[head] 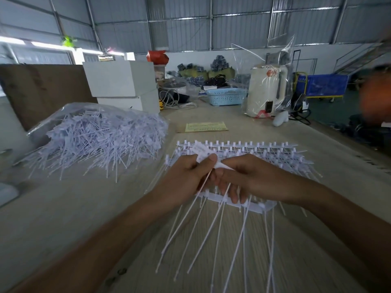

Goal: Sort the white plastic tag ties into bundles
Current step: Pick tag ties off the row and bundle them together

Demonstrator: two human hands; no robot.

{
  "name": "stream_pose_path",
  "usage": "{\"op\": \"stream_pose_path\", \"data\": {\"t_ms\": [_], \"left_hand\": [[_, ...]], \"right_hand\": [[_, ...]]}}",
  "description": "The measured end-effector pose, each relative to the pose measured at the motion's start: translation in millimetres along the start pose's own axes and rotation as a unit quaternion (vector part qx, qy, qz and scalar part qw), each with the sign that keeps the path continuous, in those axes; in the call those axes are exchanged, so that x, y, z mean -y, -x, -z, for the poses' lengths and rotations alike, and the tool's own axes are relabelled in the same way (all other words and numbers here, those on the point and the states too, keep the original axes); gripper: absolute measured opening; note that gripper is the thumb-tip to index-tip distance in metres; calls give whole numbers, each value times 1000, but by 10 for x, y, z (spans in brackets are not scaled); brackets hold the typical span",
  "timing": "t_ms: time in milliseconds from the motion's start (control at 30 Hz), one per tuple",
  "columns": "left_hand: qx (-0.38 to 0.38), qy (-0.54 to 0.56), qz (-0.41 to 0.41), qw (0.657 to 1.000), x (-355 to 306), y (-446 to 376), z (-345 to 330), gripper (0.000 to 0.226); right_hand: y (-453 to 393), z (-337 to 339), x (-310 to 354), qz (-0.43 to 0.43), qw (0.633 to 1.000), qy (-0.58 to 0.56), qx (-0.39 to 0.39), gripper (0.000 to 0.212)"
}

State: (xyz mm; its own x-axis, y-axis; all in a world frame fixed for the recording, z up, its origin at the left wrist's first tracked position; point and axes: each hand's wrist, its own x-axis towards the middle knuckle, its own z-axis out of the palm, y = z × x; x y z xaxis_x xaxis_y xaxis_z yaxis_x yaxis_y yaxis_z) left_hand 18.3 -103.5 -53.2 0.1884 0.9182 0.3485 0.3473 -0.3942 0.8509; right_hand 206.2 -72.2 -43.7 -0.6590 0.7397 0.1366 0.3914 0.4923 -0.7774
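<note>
White plastic tag ties [211, 214] fan out from both hands toward the viewer above the wooden tabletop [63, 208]: thin, stiff, smooth strands, each ending in a small flat tag head. The left hand [186, 174] pinches several heads together, with a printed white label [201, 152] showing above its thumb. The right hand [249, 178] curls its fingers [236, 195] around a moulded white strip [243, 205] to which strands are joined. Just beyond the hands lies a sheet of unseparated ties [254, 151], their square heads in even rows. Left of that sheet, a loose heap of separated ties [99, 138] spills from a clear plastic bag [69, 112]. Farther back stand a cream kettle [264, 92] under plastic wrap and a blue perforated basket [226, 96].

Likely risk: the slick strands could slip from the pinch and scatter, or tangle with the sheet beneath, spoiling the bundle.
</note>
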Motion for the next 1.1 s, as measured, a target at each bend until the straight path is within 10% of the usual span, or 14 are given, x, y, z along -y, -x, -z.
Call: {"op": "stream_pose_path", "data": {"t_ms": [533, 700, 900, 1100], "left_hand": [[-6, 75, 205, 976, 13, -42, 91, 53], [-2, 32, 102, 994, -17, -55, 130, 52], [178, -71, -8, 981, -76, 10, 348, 41], [87, -116, -47, 988, -3, -50, 255, 33]], "right_hand": [[43, -215, -31, 141, 902, 376, -157, 31], [-10, -111, -71, 106, 972, 169, -125, 28], [77, 148, -129, 40, 997, 38, 58, 36], [112, 261, -166, 16, 998, -11, 53, 22]]}}
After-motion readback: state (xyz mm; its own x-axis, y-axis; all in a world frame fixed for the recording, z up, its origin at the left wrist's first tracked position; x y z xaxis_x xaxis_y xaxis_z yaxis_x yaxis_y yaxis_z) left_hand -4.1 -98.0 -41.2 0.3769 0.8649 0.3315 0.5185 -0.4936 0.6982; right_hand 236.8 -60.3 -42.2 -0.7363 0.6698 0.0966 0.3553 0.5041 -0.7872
